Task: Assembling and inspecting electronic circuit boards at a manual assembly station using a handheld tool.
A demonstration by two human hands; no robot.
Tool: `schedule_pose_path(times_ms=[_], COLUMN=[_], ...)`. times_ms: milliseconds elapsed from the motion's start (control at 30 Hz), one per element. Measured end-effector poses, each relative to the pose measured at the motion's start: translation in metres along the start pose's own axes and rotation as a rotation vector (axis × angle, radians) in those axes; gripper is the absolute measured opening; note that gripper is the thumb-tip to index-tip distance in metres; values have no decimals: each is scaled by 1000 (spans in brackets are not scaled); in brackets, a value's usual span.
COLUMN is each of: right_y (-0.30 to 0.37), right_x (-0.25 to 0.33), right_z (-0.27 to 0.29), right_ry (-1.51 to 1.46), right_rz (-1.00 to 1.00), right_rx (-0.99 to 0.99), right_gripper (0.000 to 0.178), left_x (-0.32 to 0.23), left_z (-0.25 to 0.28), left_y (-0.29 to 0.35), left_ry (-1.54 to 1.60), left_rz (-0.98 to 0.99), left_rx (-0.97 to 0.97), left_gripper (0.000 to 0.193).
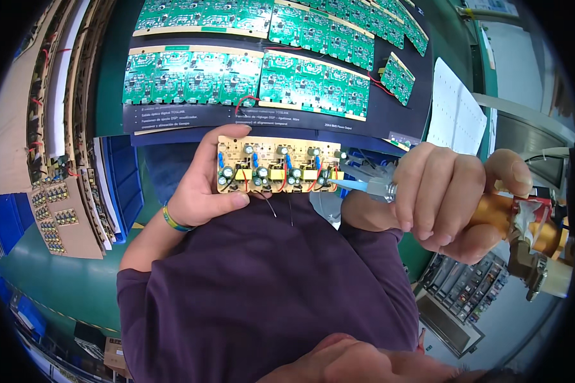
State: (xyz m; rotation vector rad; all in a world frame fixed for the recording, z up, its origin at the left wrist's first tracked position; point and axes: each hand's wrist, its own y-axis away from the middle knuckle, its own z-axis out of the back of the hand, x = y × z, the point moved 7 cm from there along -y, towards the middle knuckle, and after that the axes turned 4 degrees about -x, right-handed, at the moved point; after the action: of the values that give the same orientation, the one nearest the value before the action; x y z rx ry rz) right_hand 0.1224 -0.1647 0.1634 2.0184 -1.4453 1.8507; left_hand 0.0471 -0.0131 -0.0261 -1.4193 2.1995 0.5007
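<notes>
1. The left hand [201, 185] holds the left end of a tan board [280, 165]. The thumb is along the bottom edge, and a finger bends over the top corner.
2. The tan board is in front of the person's purple shirt [268, 287], up in the air. Its parts face the camera: yellow blocks, blue bits, and small round cans standing in a row.
3. Thin dark wires [271, 207] hang down from the bottom edge of the tan board.
4. The right hand [444, 198] is wrapped around a tool [492, 217] with an orange body, a red part and a clear front piece.
5. The tool has a thin, pale blue tip [354, 186]. It points left at the right end of the tan board. It is very close, but one cannot tell if it touches.
6. A stripy band [174, 218] goes around the left wrist.
7. Past the tan board, green boards [223, 73] lie in rows on a dark sheet [172, 121]. One small green board [397, 78] sits tilted to the right of the rows.
8. White paper [453, 112] lies to the right of the dark sheet.
9. On the left, cardboard [76, 236] carries many little boards [48, 214], near a blue bin [124, 166] and the green table [64, 281].
</notes>
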Motion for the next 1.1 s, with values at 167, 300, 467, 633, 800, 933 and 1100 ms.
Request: schedule_pose_path(times_ms=[167, 300, 467, 633, 800, 933, 1100], right_y=[1, 4, 8, 11, 13, 17, 17], right_x=[0, 0, 1, 3, 1, -1, -1], right_z=[-1, -2, -1, -1, 4, 6, 6], right_ry=[36, 56, 78, 89, 58, -9, -10], right_rz=[-25, -11, -6, -22, -53, -80, -74], right_rx=[23, -12, -15, 44, -100, -22, -23], right_gripper=[51, 49, 47, 42, 48, 51, 47], left_x=[1, 4, 7, 8, 4, 2, -1], left_z=[-1, -1, -3, -4, -3, 2, -2], left_y=[-1, 0, 0, 0, 2, 3, 3], left_ry=[12, -3, 5, -20, -136, -128, -77], left_rz=[-1, 35, 36, 28, -41, -37, -42], left_rx=[-22, -41, -68, -62, -77, -87, -96], left_gripper=[79, 79, 79, 79, 77, 79, 79])
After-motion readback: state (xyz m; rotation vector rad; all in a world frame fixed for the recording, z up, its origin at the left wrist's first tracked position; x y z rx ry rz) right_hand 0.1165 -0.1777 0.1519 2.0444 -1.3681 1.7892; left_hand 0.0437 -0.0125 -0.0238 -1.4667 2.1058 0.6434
